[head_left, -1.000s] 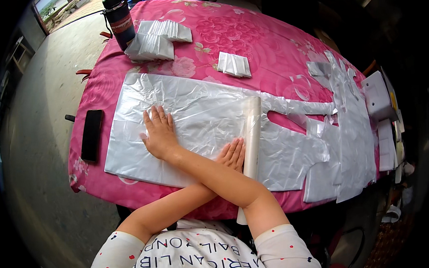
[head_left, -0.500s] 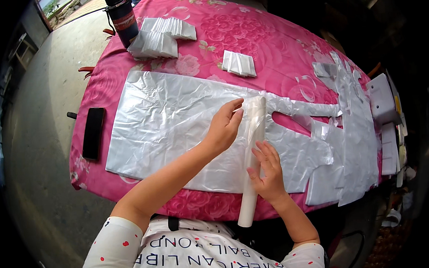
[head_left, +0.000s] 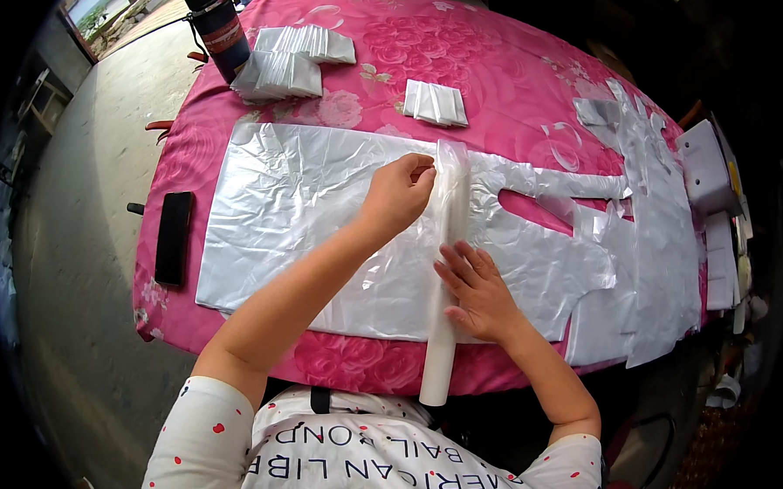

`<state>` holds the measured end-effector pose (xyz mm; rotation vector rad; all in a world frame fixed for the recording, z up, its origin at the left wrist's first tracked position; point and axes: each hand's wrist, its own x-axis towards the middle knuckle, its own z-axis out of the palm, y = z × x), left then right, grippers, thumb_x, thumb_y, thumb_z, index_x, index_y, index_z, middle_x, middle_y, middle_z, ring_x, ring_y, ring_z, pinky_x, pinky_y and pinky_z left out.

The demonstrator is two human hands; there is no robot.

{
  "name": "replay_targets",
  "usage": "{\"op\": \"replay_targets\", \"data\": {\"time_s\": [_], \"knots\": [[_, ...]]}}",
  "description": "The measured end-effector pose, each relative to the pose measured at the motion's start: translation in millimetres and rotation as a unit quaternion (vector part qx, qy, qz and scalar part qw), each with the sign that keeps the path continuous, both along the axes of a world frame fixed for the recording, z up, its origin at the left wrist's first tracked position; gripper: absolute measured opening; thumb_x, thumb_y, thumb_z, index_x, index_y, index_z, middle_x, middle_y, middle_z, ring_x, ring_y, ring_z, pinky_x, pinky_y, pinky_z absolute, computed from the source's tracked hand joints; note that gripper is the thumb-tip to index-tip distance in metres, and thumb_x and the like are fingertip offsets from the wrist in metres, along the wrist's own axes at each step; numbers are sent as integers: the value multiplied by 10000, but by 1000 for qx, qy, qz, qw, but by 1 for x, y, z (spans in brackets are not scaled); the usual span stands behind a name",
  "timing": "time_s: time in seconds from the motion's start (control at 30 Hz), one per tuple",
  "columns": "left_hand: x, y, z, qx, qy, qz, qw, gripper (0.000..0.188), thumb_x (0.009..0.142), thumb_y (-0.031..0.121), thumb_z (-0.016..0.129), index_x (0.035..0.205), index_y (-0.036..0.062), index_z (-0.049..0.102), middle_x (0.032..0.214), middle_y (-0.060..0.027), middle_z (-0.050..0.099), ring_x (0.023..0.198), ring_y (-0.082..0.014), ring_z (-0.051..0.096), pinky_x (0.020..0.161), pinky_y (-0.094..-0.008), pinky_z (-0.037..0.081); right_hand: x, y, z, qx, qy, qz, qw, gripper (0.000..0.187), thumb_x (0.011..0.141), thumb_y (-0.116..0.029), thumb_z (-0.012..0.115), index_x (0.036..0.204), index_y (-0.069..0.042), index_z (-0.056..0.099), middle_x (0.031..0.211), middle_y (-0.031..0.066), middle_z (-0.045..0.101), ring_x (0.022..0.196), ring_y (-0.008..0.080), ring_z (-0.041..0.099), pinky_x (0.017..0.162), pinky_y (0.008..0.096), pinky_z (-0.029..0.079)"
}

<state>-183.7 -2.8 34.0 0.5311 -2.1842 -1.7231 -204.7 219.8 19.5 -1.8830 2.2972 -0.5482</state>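
Observation:
A wide sheet of clear plastic bag film [head_left: 294,205] lies flat on the pink flowered tablecloth [head_left: 506,56]. Across it lies a long white roll [head_left: 442,295] with film wound on it, its near end jutting past the table's front edge. My left hand [head_left: 400,192] pinches the film at the roll's far end. My right hand [head_left: 474,292] lies flat with spread fingers beside the roll's middle, pressing on the film.
Stacks of folded plastic bags [head_left: 289,64] and a smaller stack [head_left: 435,103] lie at the back. A dark bottle [head_left: 222,31] stands at the back left. A black phone [head_left: 174,236] lies at the left edge. More cut film [head_left: 661,224] and white boxes [head_left: 707,165] sit to the right.
A second ago my arms were crossed, flat on the sheet. They uncrossed: my left hand went to the roll's far end and gripped film, my right settled beside the roll.

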Motion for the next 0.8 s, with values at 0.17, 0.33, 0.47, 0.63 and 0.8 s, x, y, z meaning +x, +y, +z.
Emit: {"op": "replay_targets", "data": {"time_s": [0.17, 0.33, 0.47, 0.63, 0.8], "knots": [[77, -63, 15, -54, 18, 59, 997, 217, 909, 81, 494, 1078, -33, 567, 1010, -91, 632, 933, -146, 606, 802, -261, 471, 52, -93, 1, -30, 5, 66, 997, 522, 850, -382, 528, 1266, -72, 470, 1381, 105, 385, 1344, 297, 228, 1105, 459, 131], [168, -115, 15, -22, 90, 132, 987, 199, 889, 19, 509, 1067, -50, 565, 991, -103, 636, 927, -137, 605, 824, -238, 473, 68, -117, 21, -166, -100, 136, 972, 440, 883, -336, 501, 1215, -48, 513, 1289, 116, 483, 1272, 310, 353, 1051, 448, 257], [265, -130, -5, -49, 58, 194, 978, 205, 889, 6, 498, 1076, -49, 561, 996, -92, 631, 922, -131, 602, 841, -234, 462, 35, -66, 13, -205, -106, 56, 971, 445, 890, -364, 493, 1200, -47, 533, 1260, 126, 509, 1222, 316, 418, 1001, 442, 326], [343, -112, -25, -23, 27, 249, 968, 204, 894, -1, 479, 1078, -42, 556, 1023, -88, 615, 942, -126, 583, 858, -245, 452, 33, -59, -16, -39, -2, 90, 995, 634, 876, -531, 412, 1344, -104, 397, 1419, 120, 330, 1325, 314, 270, 1065, 456, 219], [366, -86, -25, 38, 21, 272, 961, 221, 891, -4, 480, 1098, -45, 548, 1036, -91, 612, 948, -129, 574, 864, -254, 447, 62, -139, -12, -17, 10, 172, 985, 697, 857, -608, 353, 1387, -155, 344, 1462, 80, 261, 1374, 291, 153, 1105, 448, 103]]}}
